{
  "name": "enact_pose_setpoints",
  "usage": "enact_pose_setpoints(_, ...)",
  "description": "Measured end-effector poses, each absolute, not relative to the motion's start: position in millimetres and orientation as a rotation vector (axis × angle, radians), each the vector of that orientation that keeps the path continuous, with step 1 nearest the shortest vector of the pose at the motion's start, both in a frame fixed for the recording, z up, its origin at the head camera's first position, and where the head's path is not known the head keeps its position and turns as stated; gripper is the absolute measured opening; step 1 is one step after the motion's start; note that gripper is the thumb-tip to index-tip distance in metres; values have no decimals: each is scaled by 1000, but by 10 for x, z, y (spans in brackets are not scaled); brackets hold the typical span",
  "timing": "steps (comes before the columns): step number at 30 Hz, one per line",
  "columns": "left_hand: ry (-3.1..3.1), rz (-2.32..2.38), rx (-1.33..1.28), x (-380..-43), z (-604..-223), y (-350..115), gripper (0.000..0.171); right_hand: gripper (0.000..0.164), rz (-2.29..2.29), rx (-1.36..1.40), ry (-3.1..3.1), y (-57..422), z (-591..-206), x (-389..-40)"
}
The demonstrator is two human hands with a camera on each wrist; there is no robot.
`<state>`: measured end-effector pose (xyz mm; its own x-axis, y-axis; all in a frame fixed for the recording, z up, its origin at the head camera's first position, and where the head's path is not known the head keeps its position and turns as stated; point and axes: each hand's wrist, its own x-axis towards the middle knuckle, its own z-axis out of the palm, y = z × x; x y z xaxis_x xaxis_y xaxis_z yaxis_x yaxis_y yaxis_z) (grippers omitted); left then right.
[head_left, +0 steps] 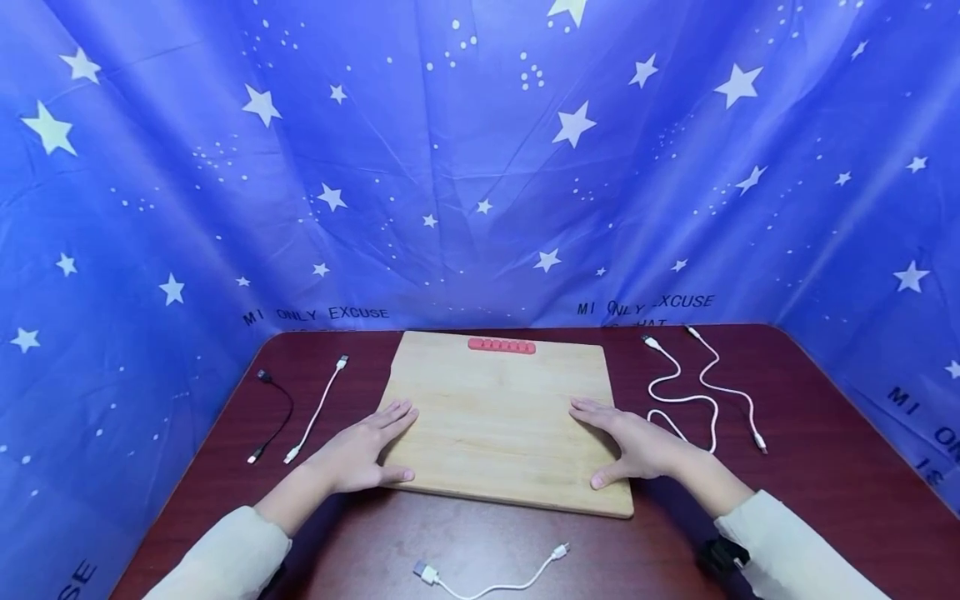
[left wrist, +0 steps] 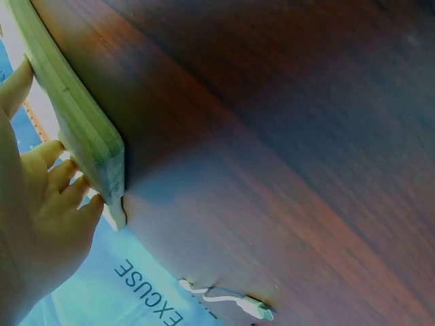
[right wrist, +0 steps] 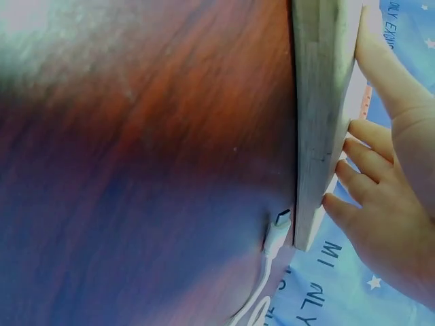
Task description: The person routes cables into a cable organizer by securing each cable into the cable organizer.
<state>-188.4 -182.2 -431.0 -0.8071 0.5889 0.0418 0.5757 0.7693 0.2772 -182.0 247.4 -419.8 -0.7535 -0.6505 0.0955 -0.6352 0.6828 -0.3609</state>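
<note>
A pale wooden board [head_left: 495,417] lies flat on the dark red table, slightly turned. On its far edge sits a red ridged strip [head_left: 502,346]. My left hand [head_left: 367,450] rests on the board's left side, fingers spread on top. On the opposite side my right hand [head_left: 633,442] touches the board the same way, thumb nearer me. The left wrist view shows the left hand [left wrist: 54,197] with fingertips at the board's edge [left wrist: 81,115]. In the right wrist view, the right hand [right wrist: 387,176] has its fingertips against the board [right wrist: 323,102].
Left of the board lie a black cable [head_left: 288,406] and a short white cable [head_left: 321,407]. Two longer white cables, one wavy [head_left: 686,398] and one straighter [head_left: 738,390], lie on the right. Another white cable [head_left: 517,587] lies near me. A blue star-patterned curtain [head_left: 480,167] surrounds the table.
</note>
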Motion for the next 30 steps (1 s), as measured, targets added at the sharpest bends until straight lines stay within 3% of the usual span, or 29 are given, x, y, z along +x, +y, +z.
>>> enact_pose_setpoints(30, 3030, 400, 787, -1814, -4338, -1765, 86, 94, -684, -1317, 2767, 2553, -4239, -2120)
